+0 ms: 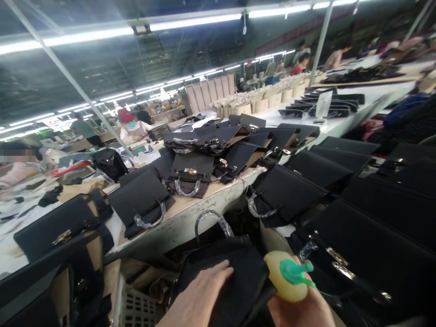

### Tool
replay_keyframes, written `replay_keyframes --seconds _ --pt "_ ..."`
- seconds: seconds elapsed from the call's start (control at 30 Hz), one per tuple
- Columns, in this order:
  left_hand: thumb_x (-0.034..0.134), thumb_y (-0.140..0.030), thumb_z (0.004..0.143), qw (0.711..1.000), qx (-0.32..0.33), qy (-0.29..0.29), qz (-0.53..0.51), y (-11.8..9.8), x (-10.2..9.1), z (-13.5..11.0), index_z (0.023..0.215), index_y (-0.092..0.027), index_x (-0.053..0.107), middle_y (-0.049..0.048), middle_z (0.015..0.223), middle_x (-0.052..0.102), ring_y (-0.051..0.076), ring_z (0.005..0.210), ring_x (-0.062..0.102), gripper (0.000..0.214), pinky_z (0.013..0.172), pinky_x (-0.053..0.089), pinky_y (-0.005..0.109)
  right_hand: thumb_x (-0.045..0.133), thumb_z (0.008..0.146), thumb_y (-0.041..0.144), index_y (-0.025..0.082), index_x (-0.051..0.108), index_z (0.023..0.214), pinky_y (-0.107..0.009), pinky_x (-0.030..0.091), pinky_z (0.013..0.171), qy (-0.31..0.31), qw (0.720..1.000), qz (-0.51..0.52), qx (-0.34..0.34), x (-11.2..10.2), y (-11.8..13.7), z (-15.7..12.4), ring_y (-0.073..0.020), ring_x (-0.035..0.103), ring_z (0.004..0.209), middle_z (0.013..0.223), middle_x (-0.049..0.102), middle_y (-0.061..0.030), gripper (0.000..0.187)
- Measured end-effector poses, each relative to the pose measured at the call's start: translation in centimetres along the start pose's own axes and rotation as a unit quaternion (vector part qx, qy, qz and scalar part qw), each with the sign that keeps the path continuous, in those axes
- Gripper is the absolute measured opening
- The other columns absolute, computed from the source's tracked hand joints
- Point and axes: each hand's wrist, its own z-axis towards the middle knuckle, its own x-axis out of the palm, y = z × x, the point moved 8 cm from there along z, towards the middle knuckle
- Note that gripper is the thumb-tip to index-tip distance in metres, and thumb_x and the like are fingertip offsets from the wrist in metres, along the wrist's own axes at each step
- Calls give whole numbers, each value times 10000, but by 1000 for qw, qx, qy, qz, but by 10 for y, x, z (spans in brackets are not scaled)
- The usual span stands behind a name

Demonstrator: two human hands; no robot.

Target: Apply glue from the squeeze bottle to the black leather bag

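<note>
Counter: I see its pale edge (195, 212) running across the middle, beyond both hands.
Right-side bags: black bags (371, 227) lie overlapped there, probably to fit many within reach.
Far heap: more black bags (194, 165) are piled on the counter, several with clasps and handles facing near, perhaps for easy pickup.
Crate: a slatted crate (138, 309) sits low at near left, below the counter edge.
Bag in hand: one black bag (235, 259) is at near middle, before the counter edge, its wrapped handle (223, 222) pointing far; the plastic presumably guards against scuffs. I cannot tell what supports it underneath.
Left grip: my left hand (200, 290) lies over the bag, fingers extended rather than clenched, seemingly to steady it.
Right grip: my right hand (303, 309) is closed around a yellow squeeze bottle (275, 277), just beside the bag; whether it also pinches the bag is hidden.
Bottle cap: the green cap (291, 271) points right, away from the bag, likely keeping drips off.
</note>
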Motion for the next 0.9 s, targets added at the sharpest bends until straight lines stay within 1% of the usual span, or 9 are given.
replay_keyframes --seconds 0.1,0.17,0.27,0.33,0.5,0.57,0.7,0.83,0.9 --pt "710 -537 897 997 -35 59 -21 -6 6 16 1583 -193 415 174 1646 407 400 1502 402 822 1255 301 575 842 887 302 258 799 1074 -215 583 924 69 996 15 49 38 -9 2 -149 734 1023 1111 784 25 196" --pt "872 -452 732 994 -64 67 -64 -9 8 26 1542 -211 469 168 1580 505 412 1432 484 936 1232 338 570 764 956 424 188 789 1119 -263 576 928 123 990 0 76 63 -13 1 -188 721 1047 1151 773 -39 289" --pt "844 -209 691 985 -105 79 -114 -11 16 38 1250 -247 692 53 1230 756 332 1147 679 581 1027 517 419 644 1002 564 113 771 1122 -347 552 898 161 980 -62 98 87 -15 2 -240 701 939 1093 750 -107 484" --pt "823 -148 680 981 -123 73 -133 -9 20 42 1085 -204 732 18 1020 782 293 990 706 419 882 548 349 625 1012 551 85 752 1090 -335 529 886 149 979 -87 110 93 -14 5 -227 679 890 1020 728 -108 489" --pt "736 -128 754 979 -82 82 -170 11 25 40 1073 -138 763 59 1028 777 265 952 703 320 869 555 323 558 1025 581 53 722 1152 -491 484 1029 159 972 -109 134 102 4 9 -367 654 1118 1070 694 -149 568" --pt "721 -178 776 986 -93 54 -130 33 21 34 987 -109 770 70 955 787 251 868 700 228 786 547 300 570 1023 569 64 733 1172 -565 470 1067 157 975 -119 100 96 23 10 -435 627 1197 1124 701 -154 551" --pt "711 -287 782 992 -104 -31 -66 65 9 23 918 -120 782 79 932 800 267 860 716 227 782 560 294 652 1004 490 69 761 1128 -430 562 948 85 990 -102 47 53 51 14 -326 693 1070 1110 731 -175 453" --pt "794 -354 750 984 -57 -161 -59 62 -12 16 1035 -178 761 77 1000 782 275 937 717 336 896 581 304 655 1016 458 99 783 1083 -389 574 855 25 993 -87 69 10 38 14 -313 704 1025 1080 745 -166 387" --pt "810 -432 797 983 -58 -146 -94 62 -14 17 1143 -195 743 88 1038 779 283 968 726 425 919 595 314 660 1018 455 101 789 1073 -383 571 857 17 993 -77 82 2 26 15 -316 705 1037 1072 750 -166 380"
